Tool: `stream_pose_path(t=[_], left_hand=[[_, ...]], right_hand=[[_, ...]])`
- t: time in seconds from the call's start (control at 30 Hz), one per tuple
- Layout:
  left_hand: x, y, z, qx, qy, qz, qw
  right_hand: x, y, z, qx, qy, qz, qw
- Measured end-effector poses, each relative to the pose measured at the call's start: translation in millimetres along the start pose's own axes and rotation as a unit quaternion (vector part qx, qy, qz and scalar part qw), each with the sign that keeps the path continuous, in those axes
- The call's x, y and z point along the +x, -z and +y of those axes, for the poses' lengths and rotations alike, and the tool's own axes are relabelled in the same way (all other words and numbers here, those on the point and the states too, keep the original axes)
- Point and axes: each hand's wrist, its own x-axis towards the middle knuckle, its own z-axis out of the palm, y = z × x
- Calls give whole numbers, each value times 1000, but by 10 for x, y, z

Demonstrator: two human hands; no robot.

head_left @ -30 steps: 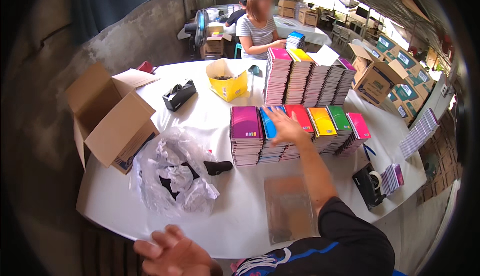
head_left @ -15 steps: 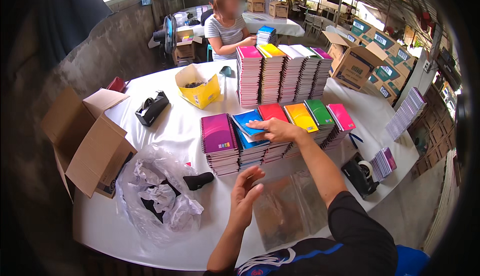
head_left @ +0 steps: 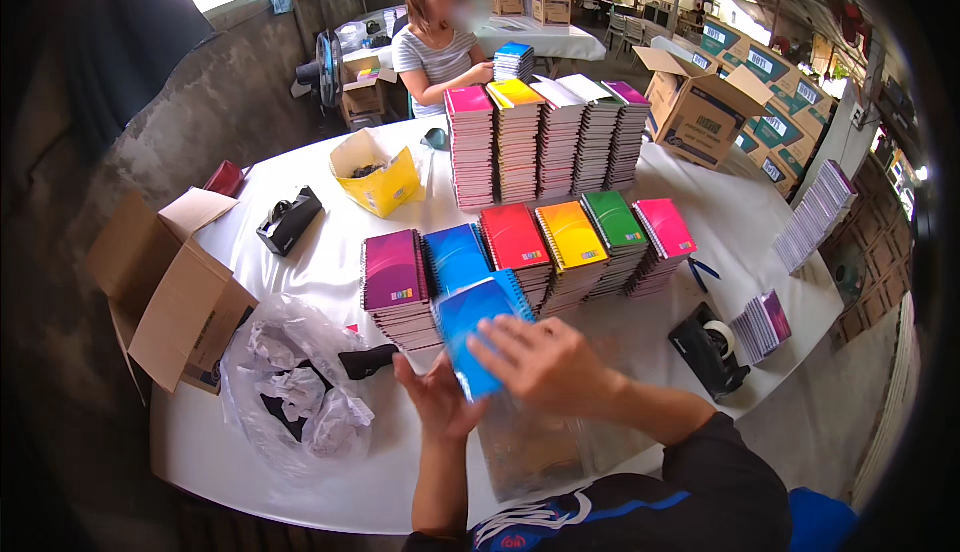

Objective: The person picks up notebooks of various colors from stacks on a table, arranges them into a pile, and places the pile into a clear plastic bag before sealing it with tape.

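Note:
A blue spiral notebook (head_left: 466,314) is tilted above the near side of the table, its wire binding at the upper right. My right hand (head_left: 548,364) grips it, fingers spread over the cover and slightly blurred; the thumb is hidden. Just below its lower left corner, my left hand (head_left: 440,400) is cupped with its fingers apart; whether it touches the notebook is unclear. Behind stand stacks of spiral notebooks: purple (head_left: 392,270), blue (head_left: 455,255), red (head_left: 516,235), yellow (head_left: 572,236), green (head_left: 614,219) and pink (head_left: 664,228).
Taller notebook stacks (head_left: 500,147) rise behind. At left lie an open carton (head_left: 190,317), a crumpled plastic bag (head_left: 300,392), a tape dispenser (head_left: 290,220) and a yellow box (head_left: 380,182). Another dispenser (head_left: 708,352) is at right. Across the table, a person (head_left: 437,57) handles blue notebooks.
My right hand has lifted the blue notebook off its stack and drawn it toward me. My left hand has moved left, to the notebook's lower corner. The view has shifted slightly.

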Motion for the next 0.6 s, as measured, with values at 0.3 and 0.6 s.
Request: stream_pose_path(t=[0.3,0.6], left_hand=[[-364,145,-110,188,-12,252,949],[-392,162,-233,197,-35,292,935]], right_hand=[[60,-625,1473,181,-99,-83,975],[96,-1099,1952,222,-119,-171,952]])
